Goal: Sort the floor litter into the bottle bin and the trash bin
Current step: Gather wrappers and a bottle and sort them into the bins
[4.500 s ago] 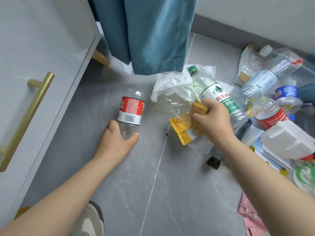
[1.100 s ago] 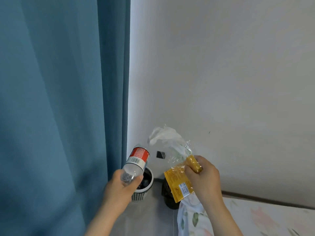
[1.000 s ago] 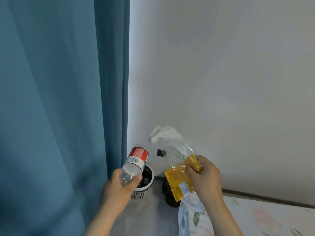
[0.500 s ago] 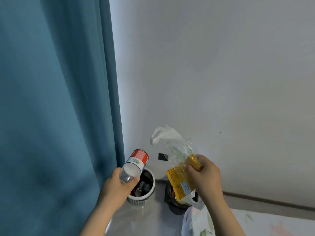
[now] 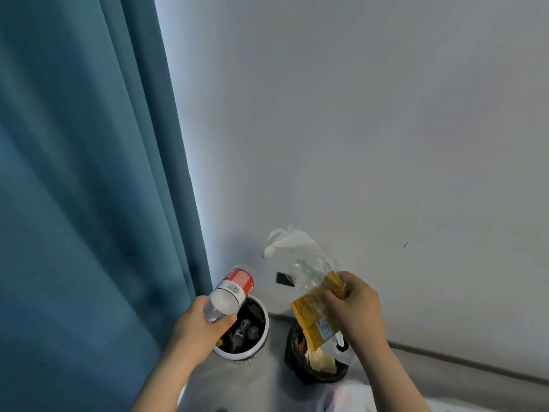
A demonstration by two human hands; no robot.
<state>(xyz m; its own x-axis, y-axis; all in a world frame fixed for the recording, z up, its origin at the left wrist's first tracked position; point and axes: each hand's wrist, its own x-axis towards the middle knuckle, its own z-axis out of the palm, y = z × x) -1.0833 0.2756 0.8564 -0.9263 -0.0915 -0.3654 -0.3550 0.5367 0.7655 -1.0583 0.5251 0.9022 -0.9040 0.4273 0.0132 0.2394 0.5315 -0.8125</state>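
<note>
Both hands are loaded and over the bins. The left hand (image 5: 200, 327) holds the clear bottle (image 5: 231, 294) by its base end, fingers (image 5: 224, 320) curled round the bare plastic, the red label end tipped up and away. It sits above the bottle bin (image 5: 237, 354), the white-rimmed one at the far edge of the floor (image 5: 261, 385), tight by the curtain (image 5: 89, 203), with bottles already inside. The bottle looks empty, so light and springy, a thin wall that dents under a hard squeeze and is slick. That low grip below the label looks right, and a simple let-go should do it.

The right hand (image 5: 355, 312) pinches a yellow wrapper (image 5: 312, 318) together with a clear plastic bag (image 5: 303, 260), fingers bunched on the crumpled middle. They hang just above the trash bin (image 5: 292, 362), black-lined, beside the white one against the wall (image 5: 356, 114). Limp, featherweight film: it will flutter, not fall straight, and may cling to the hand. I'd hold it bunched and release it low over the rim.
</note>
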